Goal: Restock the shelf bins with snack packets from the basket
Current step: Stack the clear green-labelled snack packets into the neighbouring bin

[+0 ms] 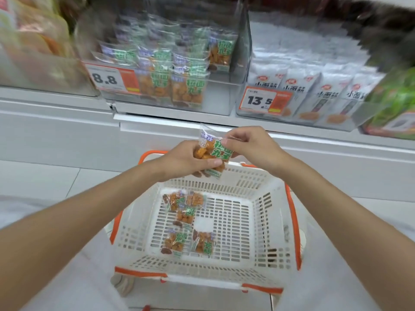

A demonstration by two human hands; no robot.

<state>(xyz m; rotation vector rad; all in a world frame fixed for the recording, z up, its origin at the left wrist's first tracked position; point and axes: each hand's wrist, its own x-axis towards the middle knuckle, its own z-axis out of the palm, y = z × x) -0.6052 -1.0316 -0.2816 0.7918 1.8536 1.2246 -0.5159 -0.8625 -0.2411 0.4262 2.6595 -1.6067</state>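
Both hands hold one packet [211, 151] in the air, above the far rim of the basket [269, 221] and below the shelf edge. Left hand [188, 158] is curled round the packet's left side, with its thumb pressed across the lower front. Right hand [249, 147] pinches the upper right edge between thumb and fingertips.

The packet's long axis runs far to near and leans a little. Its clear sealed top points up toward the shelf and slightly left, and its bottom points down and right toward the basket. The printed face is turned to the camera.

Five loose packets [185, 217] lie flat in the left half of the basket floor, three at the far side and two nearer. On the shelf straight ahead, a clear bin [217, 97] holds matching packets standing upright, with an 8.8 tag [105, 78] on its left front. The right bin [247, 63] holds white packets [301, 86] behind a 13.5 tag [260, 101].
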